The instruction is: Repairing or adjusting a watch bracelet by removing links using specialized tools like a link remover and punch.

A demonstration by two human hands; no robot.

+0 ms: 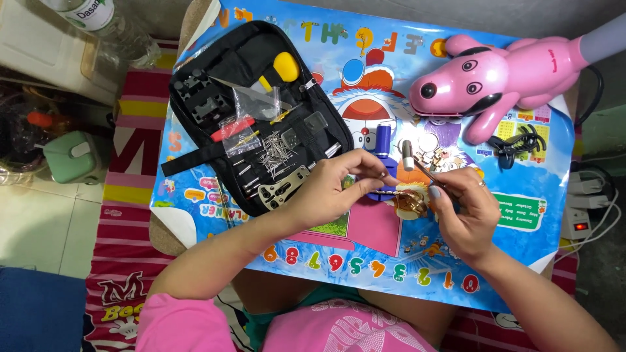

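Small table with a colourful cartoon mat (521,215); black tool case (215,72) open at upper left, pink dog toy (495,78) upper right. Frame centre: left hand (326,189) pinches gold watch (409,201), right hand (463,208) grips thin metal tool (424,171) against it.

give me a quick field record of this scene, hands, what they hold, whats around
setting: small table covered with a colourful alphabet and number mat
left hand: left hand pinching a gold watch band at its left end
right hand: right hand gripping a thin tool over the band
behind the hands: blue holder block, small hammer
left of the hands: open black tool case with loose pins, a red-handled tool and a yellow knob
far right: pink dog-shaped lamp, black cord bundle
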